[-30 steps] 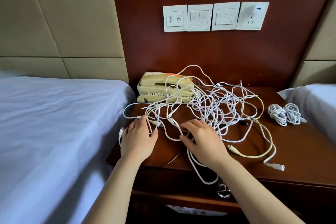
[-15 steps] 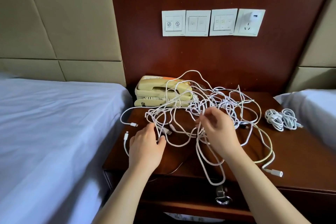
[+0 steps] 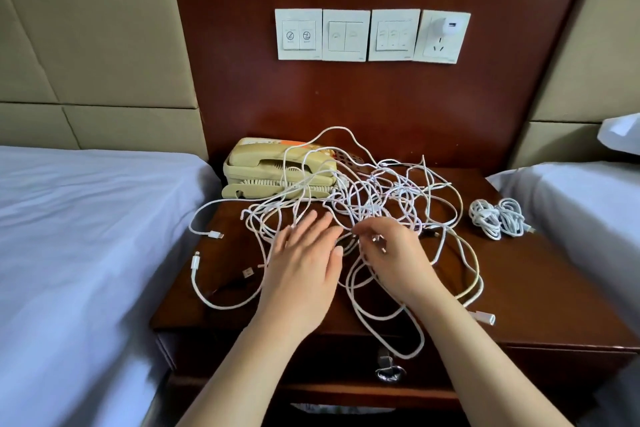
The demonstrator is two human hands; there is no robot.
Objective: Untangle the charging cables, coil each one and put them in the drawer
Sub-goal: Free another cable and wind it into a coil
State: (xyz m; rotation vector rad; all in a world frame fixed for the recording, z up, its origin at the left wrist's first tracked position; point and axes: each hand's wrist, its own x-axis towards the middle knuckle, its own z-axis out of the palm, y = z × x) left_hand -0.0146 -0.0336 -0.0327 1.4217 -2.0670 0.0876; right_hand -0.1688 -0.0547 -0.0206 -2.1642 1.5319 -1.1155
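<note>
Cables (image 3: pixel 374 198) sit tangled mid-nightstand (image 3: pixel 554 288), some draped over phone (image 3: pixel 273 170). Head view: your L hand (image 3: pixel 304 263) has left the table's left edge, fingers now spread over the knot. R hand (image 3: pixel 391 253) pinches one strand. Prob. still sorting, nothing freed. One loop hangs over front edge; bare wood front-right for laying out.

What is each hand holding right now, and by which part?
The right hand pinches one strand of the tangled white charging cables, at the tangle's near edge. The left hand has straight fingers and holds nothing.
</note>
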